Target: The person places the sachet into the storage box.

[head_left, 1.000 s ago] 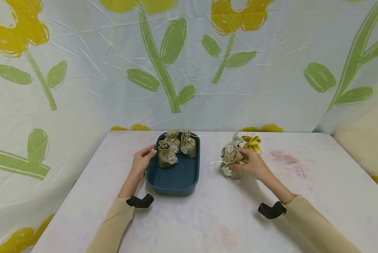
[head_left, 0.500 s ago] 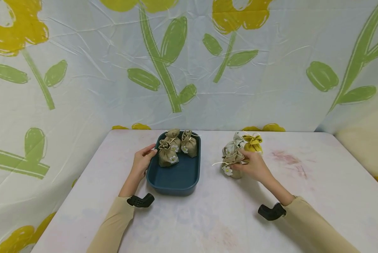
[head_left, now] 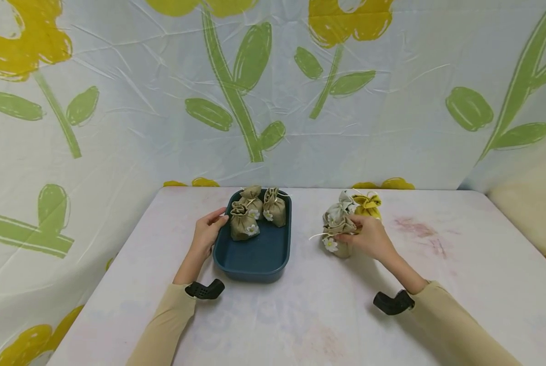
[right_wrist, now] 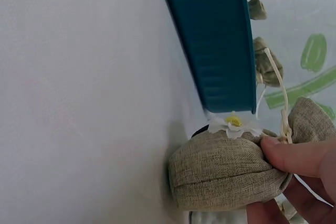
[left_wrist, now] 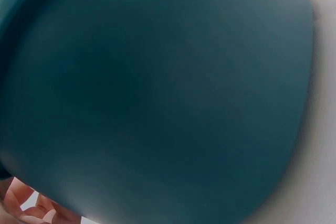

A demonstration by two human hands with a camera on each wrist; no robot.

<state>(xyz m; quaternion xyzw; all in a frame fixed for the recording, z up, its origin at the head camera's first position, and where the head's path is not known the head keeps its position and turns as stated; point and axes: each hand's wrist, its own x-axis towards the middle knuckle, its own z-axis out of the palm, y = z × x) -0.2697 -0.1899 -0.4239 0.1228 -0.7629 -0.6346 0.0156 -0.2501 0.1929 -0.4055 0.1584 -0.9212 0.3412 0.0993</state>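
Observation:
My right hand (head_left: 368,236) pinches the neck of a tan drawstring pouch (right_wrist: 226,174) with a white flower and a pale cord. The pouch is upright, its base close over the table. Right behind it are a pale grey pouch (head_left: 341,204) and a mustard yellow pouch (head_left: 368,205). A dark blue rectangular tub (head_left: 252,275) stands to the left, and my left hand (head_left: 206,234) grips its left rim; in the left wrist view the tub wall hides most of that hand. Inside the tub, toward the back, are three tan pouches (head_left: 244,226) with white flowers.
The table (head_left: 277,325) has a whitish cover with faint pink marks. A flower-printed cloth (head_left: 154,127) hangs behind and along the left side. Black wrist devices (head_left: 393,303) are worn at both wrists, below the beige sleeves.
The whole head view has shifted slightly. Both hands keep their places, the left at the tub rim and the right on the tan pouch.

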